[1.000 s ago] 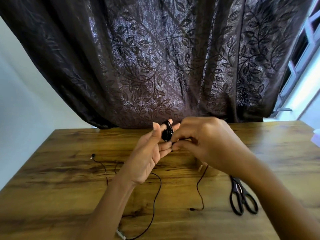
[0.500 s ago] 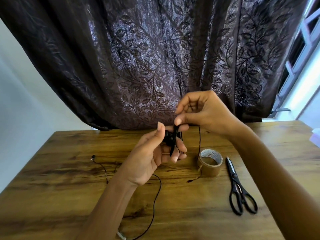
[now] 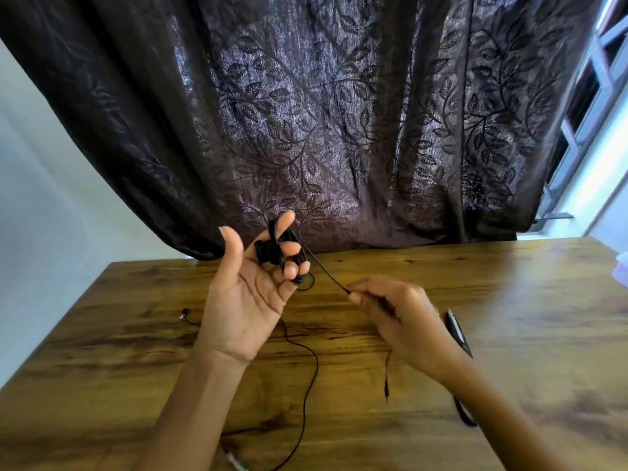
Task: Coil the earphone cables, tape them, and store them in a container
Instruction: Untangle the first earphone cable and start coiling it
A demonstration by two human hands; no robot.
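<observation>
Right hand has just dropped from above the coil to centre-right of the frame, pinching the thin black earphone cable and pulling it taut. Left hand, mid-frame and palm up, holds the coil wound round its half-curled fingers. Only a short tail with the plug dangles, so I reckon winding's nearly done. Glossy wood-grain counter underneath.

A dark leaf-patterned curtain hangs behind a wooden table, with a bright window at right.
</observation>
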